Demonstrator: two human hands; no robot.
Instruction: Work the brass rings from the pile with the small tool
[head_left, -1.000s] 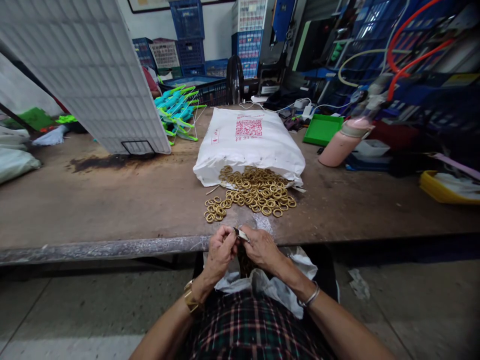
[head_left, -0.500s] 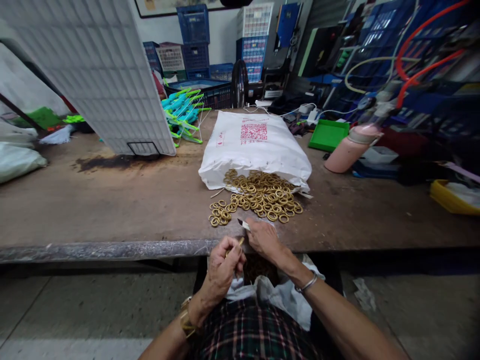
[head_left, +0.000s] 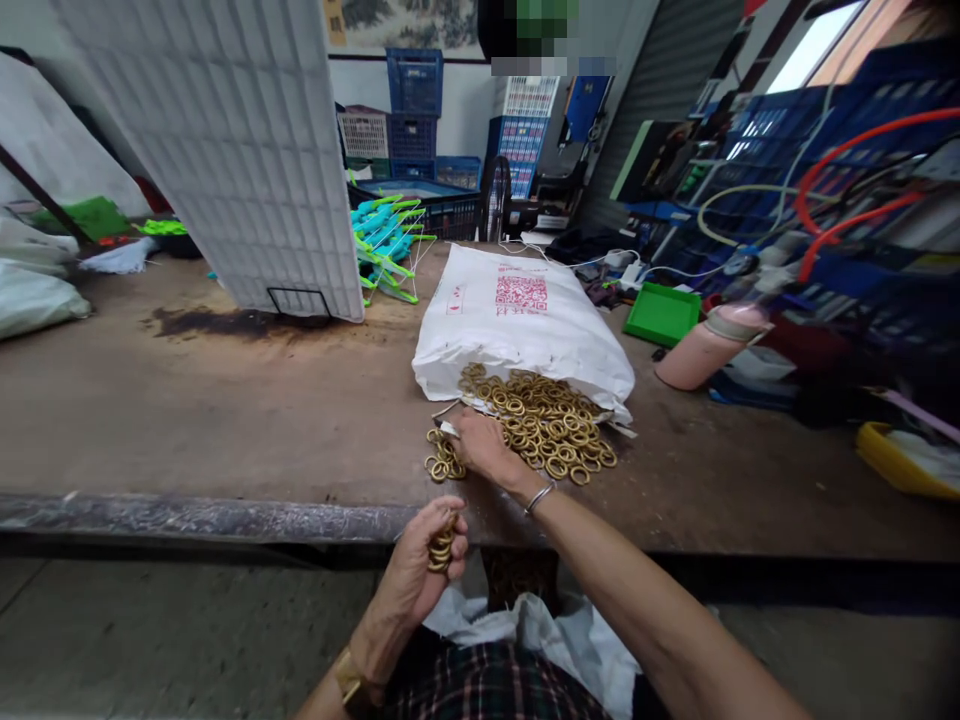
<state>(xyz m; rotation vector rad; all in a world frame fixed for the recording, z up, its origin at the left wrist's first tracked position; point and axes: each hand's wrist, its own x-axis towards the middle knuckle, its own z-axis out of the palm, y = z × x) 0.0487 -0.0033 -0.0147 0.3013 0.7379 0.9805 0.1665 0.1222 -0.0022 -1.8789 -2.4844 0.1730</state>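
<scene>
Several brass-coloured rings (head_left: 441, 548) lie in my left hand (head_left: 424, 560), its fingers curled round them, just in front of the table edge. My right hand (head_left: 480, 440) is over the left part of the ring pile (head_left: 559, 430), fingers bent round a small tool with a dark tip and white body (head_left: 448, 428). Whether its fingertips also touch a ring is hidden. The pile spills from the open mouth of a white sack (head_left: 525, 310) with red print. A smaller cluster of rings (head_left: 439, 466) sits left of the pile.
On the wooden table (head_left: 300, 420) a tall white panel (head_left: 247, 160) leans at the left, beside teal and green plastic pieces (head_left: 386, 235). At the right are a green tray (head_left: 664, 314), a pink bottle (head_left: 705, 350) and a yellow container (head_left: 900, 460). White cloth (head_left: 525, 625) covers my lap.
My right hand has moved forward and left to the rings with the tool. My left hand has turned, showing the rings in it. The view has tilted up a little.
</scene>
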